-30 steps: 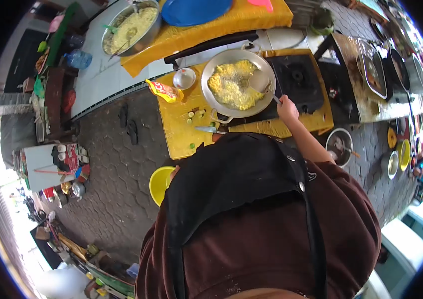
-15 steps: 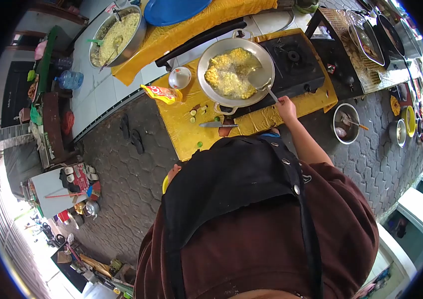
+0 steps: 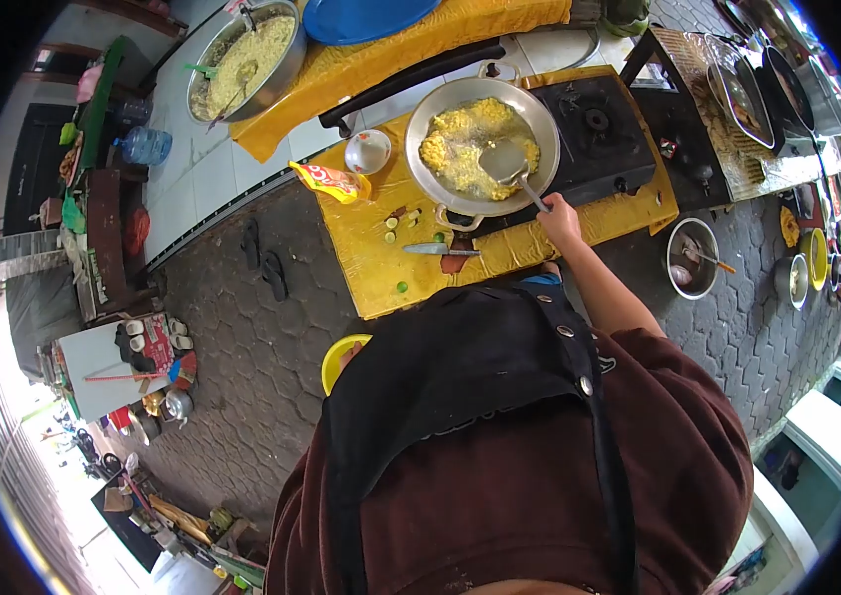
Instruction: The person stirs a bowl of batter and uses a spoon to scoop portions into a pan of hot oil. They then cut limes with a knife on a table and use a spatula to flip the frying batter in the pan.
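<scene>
My right hand [image 3: 561, 220] is closed round the handle of a metal spatula [image 3: 504, 162]. The spatula's blade rests among yellow pieces frying in oil in a wide two-handled pan [image 3: 421, 188]. At the lower left, beside the black apron, my left hand [image 3: 350, 355] shows only in part, at a yellow bowl [image 3: 331, 369]; it appears to grip the rim, and the apron hides the rest. Left of the pan are a white bowl [image 3: 368, 152] and a yellow packet [image 3: 329, 181]. A knife [image 3: 426, 248] lies below the pan, near cut green pieces [image 3: 391, 237].
A black stove [image 3: 594, 149] is right of the pan on the yellow-covered table [image 3: 366, 283]. A large basin of pale food [image 3: 292, 59] and a blue tray [image 3: 366, 18] are at the top. A metal bowl [image 3: 690, 289] stands on the paving at right. Slippers [image 3: 273, 275] lie left.
The spatula's blade has moved left and slightly down within the pan. More of the yellow bowl shows at my left hand. The whole view has shifted slightly.
</scene>
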Demonstrator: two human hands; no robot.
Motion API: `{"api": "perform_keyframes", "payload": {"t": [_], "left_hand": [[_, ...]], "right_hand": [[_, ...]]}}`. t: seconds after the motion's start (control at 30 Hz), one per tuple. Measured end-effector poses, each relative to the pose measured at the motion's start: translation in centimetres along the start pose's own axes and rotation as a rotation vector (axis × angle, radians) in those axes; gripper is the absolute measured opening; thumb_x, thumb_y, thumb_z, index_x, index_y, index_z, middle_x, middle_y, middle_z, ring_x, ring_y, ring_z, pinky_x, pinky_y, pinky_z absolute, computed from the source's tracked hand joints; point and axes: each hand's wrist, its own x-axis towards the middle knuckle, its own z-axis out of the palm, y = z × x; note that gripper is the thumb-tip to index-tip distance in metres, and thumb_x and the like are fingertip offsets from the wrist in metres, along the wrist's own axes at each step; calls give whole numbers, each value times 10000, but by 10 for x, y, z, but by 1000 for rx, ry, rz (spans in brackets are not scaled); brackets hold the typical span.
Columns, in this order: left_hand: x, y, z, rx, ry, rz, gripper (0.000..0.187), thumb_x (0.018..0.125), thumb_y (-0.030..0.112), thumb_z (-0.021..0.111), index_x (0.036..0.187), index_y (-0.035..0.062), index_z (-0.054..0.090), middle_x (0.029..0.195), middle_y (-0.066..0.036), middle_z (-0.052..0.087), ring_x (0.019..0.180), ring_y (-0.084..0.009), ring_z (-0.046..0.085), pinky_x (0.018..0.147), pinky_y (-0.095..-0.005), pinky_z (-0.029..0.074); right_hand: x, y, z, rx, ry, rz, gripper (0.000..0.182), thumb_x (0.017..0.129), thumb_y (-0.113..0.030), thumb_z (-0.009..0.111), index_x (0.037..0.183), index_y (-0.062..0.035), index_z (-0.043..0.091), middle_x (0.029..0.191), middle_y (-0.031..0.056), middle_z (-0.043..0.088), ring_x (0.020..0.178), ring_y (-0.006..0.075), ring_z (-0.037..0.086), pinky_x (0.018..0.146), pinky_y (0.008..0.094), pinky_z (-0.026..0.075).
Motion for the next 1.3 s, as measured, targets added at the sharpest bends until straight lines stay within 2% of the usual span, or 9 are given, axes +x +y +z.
{"api": "perform_keyframes", "payload": {"t": [0.43,0.5,0.7,0.87,1.0,1.1,1.2,1.27,1.3], "left_hand": [[-6,-16,12,-236,29,-144,322,898,287,396,978,19,555,1048,-175,573,930,-272,574,834,-336,433],[-31,-3,6,102,59,-3,304,889,254,412,1047,20,524,1060,-173,567,939,-282,572,834,-341,435],[-58,11,-1,26,20,-75,305,886,253,417,1061,25,519,1060,-174,565,943,-286,569,835,-342,435],[-48,0,1,-31,5,-99,306,884,251,421,1075,31,513,1060,-175,563,946,-291,566,836,-342,435],[-29,-7,1,-145,-9,-129,309,882,249,424,1087,35,508,1060,-176,562,949,-295,564,836,-343,436],[-22,0,-4,-152,-10,-138,311,880,248,427,1096,38,505,1060,-177,561,951,-297,562,837,-344,436],[-29,26,-16,37,-4,-90,319,884,260,414,1097,41,505,1066,-172,559,958,-296,559,844,-339,434],[-13,5,-8,-75,-20,-101,322,885,263,406,1095,40,506,1067,-169,558,961,-298,557,846,-339,434],[-13,7,-10,-190,-40,-117,325,887,266,399,1093,39,507,1069,-167,558,965,-300,555,848,-339,434]], "right_hand": [[60,-83,96,-224,-231,-4,304,738,-143,503,1036,-137,559,991,143,596,940,316,565,765,413,458],[68,-81,107,-267,-248,-12,309,732,-150,509,1035,-126,564,950,153,605,911,316,577,753,424,461],[79,-70,117,-319,-311,-20,287,737,-104,504,1016,-85,570,989,150,601,926,312,578,713,399,482],[106,-62,115,-327,-364,-90,268,727,-121,500,979,-80,581,817,154,616,724,297,607,627,394,474],[97,-75,84,-333,-462,-127,262,759,-134,463,949,-6,591,863,191,617,777,320,605,649,409,480],[82,-85,80,-112,-325,-130,271,759,-125,458,958,9,584,823,205,614,740,313,605,632,418,476],[83,-92,96,-116,-436,20,274,765,-113,456,980,6,578,816,203,611,735,311,607,603,412,476],[85,-88,115,-47,-371,43,197,789,-108,454,914,-48,595,656,123,553,495,248,516,429,385,399],[84,-91,116,-115,-368,18,202,789,-98,447,917,-43,593,652,124,554,503,253,527,431,385,410]]}}
